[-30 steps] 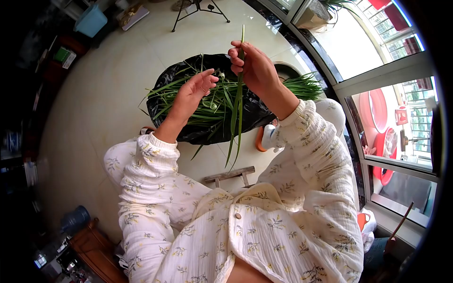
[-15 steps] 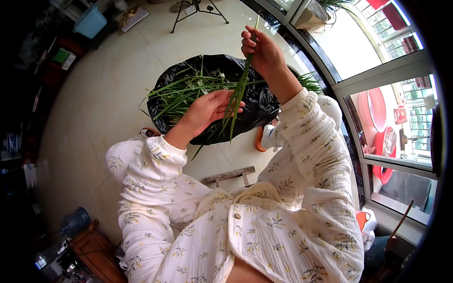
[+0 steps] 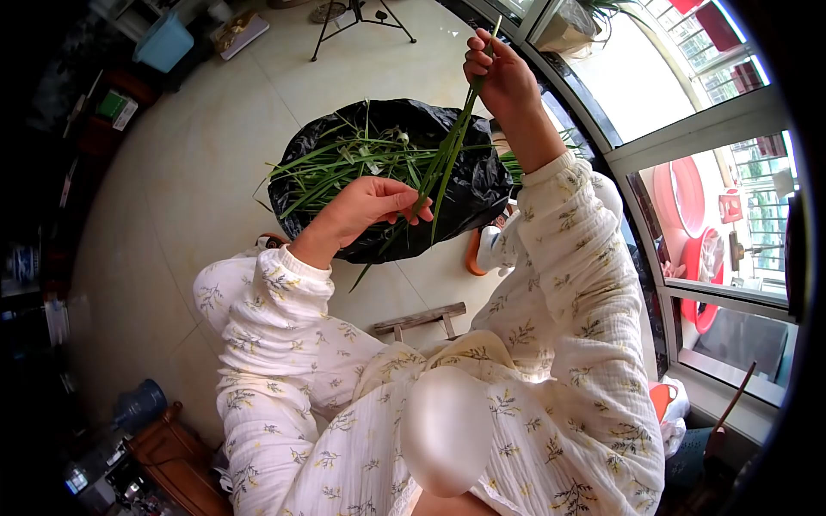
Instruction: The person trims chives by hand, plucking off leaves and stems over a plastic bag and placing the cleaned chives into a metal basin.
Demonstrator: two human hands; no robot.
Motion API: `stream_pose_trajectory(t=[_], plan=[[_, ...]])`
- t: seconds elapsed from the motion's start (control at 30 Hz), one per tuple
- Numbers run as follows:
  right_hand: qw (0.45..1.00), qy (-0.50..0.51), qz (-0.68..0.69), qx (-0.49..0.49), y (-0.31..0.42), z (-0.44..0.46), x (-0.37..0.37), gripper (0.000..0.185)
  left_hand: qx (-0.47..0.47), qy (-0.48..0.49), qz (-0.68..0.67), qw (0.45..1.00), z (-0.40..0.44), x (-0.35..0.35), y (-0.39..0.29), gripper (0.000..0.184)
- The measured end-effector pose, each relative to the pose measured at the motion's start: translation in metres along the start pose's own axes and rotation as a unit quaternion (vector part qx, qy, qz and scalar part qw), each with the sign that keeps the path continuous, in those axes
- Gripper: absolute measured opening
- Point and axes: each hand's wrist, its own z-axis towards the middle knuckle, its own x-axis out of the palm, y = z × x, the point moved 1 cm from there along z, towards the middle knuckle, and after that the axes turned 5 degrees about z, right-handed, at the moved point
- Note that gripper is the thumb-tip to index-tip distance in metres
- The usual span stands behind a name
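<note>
Raised over the floor near the window, my right hand (image 3: pixel 508 79) is closed around the pale end of a small bunch of garlic chives (image 3: pixel 449 155), long flat green leaves hanging down to the left. Lower down, my left hand (image 3: pixel 366 209) pinches some of those leaves near their tips between thumb and fingers. Beneath both hands lies a black plastic bag (image 3: pixel 469 193), spread open with a heap of loose green leaves (image 3: pixel 344 163) on it. More greens (image 3: pixel 509 163) show at the bag's right, partly hidden by my right forearm.
Between my legs stands a low wooden stool (image 3: pixel 419 320). A black metal stand (image 3: pixel 361 21) is on the tiled floor (image 3: pixel 198 155) ahead. Window frames (image 3: pixel 688 125) run along the right side. At the upper left sits a blue bin (image 3: pixel 163 41).
My right hand has moved up and right with the chives. My left hand, loosely open beside the leaves before, has closed on them. A pale blurred oval now covers part of my shirt.
</note>
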Motion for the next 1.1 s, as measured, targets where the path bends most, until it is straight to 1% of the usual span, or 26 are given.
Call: stream_pose_trajectory(t=[0.3,0.4,0.5,0.57,0.6,0.7,0.8,0.83,0.87,0.9,0.93,0.97,1.0,1.07,1.1], plan=[[0.999,-0.012,-0.008,-0.037,0.021,-0.004,-0.008,0.018,-0.039,0.032,0.017,0.999,-0.003,0.005,0.001,0.018],[0.999,-0.013,-0.011,-0.045,0.026,-0.006,-0.010,0.017,-0.049,0.017,0.014,0.999,-0.002,0.004,0.002,0.016],[0.998,-0.014,-0.020,-0.065,0.037,-0.009,-0.012,0.016,-0.005,-0.037,0.018,0.999,0.001,0.001,0.007,0.016],[0.995,-0.012,-0.033,-0.096,0.049,-0.010,-0.013,0.015,0.046,-0.099,-0.041,0.993,0.005,0.003,0.013,0.016],[0.995,-0.012,-0.016,-0.094,0.055,-0.011,-0.016,0.013,0.071,-0.131,-0.071,0.986,0.007,0.004,0.014,0.017],[0.990,-0.020,-0.020,-0.136,0.074,-0.019,-0.025,0.013,0.095,-0.194,-0.126,0.968,0.007,0.006,0.013,0.016],[0.986,-0.032,-0.012,-0.166,0.101,-0.031,-0.034,0.013,0.091,-0.234,-0.094,0.963,0.005,-0.004,0.019,0.017],[0.983,-0.037,-0.021,-0.178,0.110,-0.036,-0.035,0.013,0.072,-0.264,0.024,0.962,0.005,-0.010,0.018,0.017],[0.985,-0.028,-0.009,-0.173,0.117,-0.041,-0.038,0.013,0.054,-0.290,0.142,0.945,0.004,-0.018,0.017,0.018],[0.984,-0.033,-0.007,-0.178,0.123,-0.046,-0.041,0.013,0.037,-0.312,0.259,0.913,0.004,-0.024,0.016,0.020],[0.983,-0.038,-0.004,-0.182,0.128,-0.052,-0.044,0.013,0.019,-0.331,0.372,0.867,0.005,-0.027,0.015,0.022],[0.982,-0.044,-0.001,-0.186,0.133,-0.057,-0.048,0.013,0.069,-0.376,0.490,0.784,0.007,-0.024,0.013,0.021],[0.983,-0.023,0.001,-0.181,0.136,-0.062,-0.048,0.013,0.118,-0.413,0.595,0.679,0.006,-0.020,0.012,0.021],[0.983,-0.031,0.002,-0.182,0.140,-0.070,-0.052,0.014,0.140,-0.417,0.673,0.595,0.003,-0.012,0.011,0.025],[0.983,-0.036,0.003,-0.181,0.140,-0.073,-0.054,0.014,0.151,-0.385,0.665,0.622,0.005,-0.013,0.013,0.030]])
